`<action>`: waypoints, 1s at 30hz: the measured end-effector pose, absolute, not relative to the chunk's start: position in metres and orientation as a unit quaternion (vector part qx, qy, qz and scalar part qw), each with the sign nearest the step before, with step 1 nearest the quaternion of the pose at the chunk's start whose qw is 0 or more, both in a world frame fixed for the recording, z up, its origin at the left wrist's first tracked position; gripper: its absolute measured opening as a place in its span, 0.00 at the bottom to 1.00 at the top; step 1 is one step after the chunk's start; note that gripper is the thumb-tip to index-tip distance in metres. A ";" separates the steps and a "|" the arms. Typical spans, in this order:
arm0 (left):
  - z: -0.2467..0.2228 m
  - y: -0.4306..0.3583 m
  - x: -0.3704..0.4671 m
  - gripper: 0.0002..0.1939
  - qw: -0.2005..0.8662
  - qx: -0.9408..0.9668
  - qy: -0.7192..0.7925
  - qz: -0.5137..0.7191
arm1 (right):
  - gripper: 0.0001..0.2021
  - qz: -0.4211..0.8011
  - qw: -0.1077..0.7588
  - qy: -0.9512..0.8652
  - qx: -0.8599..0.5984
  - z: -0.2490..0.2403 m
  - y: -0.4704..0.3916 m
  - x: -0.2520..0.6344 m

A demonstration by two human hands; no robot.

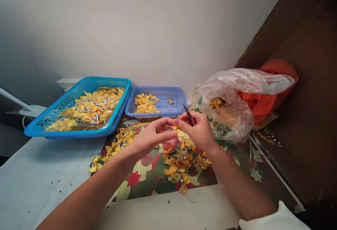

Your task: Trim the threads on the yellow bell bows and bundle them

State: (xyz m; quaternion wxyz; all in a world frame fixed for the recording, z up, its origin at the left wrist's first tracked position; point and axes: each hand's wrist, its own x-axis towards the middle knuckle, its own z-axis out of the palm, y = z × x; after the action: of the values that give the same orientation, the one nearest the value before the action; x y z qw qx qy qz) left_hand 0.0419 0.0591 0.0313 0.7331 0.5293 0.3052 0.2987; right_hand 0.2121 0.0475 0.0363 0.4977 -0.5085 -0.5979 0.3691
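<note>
Fingertips of my left hand pinch a gold ribbon bow, partly hidden by the fingers. My right hand meets it there, thumb and forefinger closed at the bow and its gold cord. Small dark snips are tucked in the right hand, blades pointing up and away. Below the hands lies a cluster of gold bows with silver beads on a patterned sheet. More bows on gold cords are spread beside and behind my left forearm.
A large blue basket heaped with bows and a bagged batch stands at left. Behind my hands is a smaller blue basket with loose bows. A clear plastic bag and an orange bag sit at right, by a brown panel.
</note>
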 end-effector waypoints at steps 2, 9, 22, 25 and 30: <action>0.030 0.060 0.042 0.18 0.733 0.524 0.309 0.303 | 0.14 0.348 0.497 -0.608 -0.512 0.037 0.046 0.210; 0.029 0.062 0.042 0.17 0.721 0.481 0.360 0.346 | 0.12 0.333 0.491 -0.614 -0.521 0.034 0.047 0.211; 0.033 0.060 0.043 0.16 0.668 0.516 0.404 0.351 | 0.14 0.333 0.489 -0.631 -0.502 0.037 0.048 0.221; 0.034 0.060 0.043 0.16 0.663 0.519 0.405 0.356 | 0.18 0.342 0.452 -0.694 -0.444 0.045 0.047 0.236; 0.035 0.059 0.044 0.20 0.638 0.531 0.410 0.377 | 0.16 0.309 0.254 -0.821 -0.408 0.063 0.043 0.253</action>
State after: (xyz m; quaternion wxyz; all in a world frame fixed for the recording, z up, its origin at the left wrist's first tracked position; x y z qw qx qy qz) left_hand 0.0443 0.0589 0.0346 0.6385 0.5307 0.4103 0.3773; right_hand 0.2532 0.0431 0.0630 0.2538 -0.4079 -0.8208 0.3090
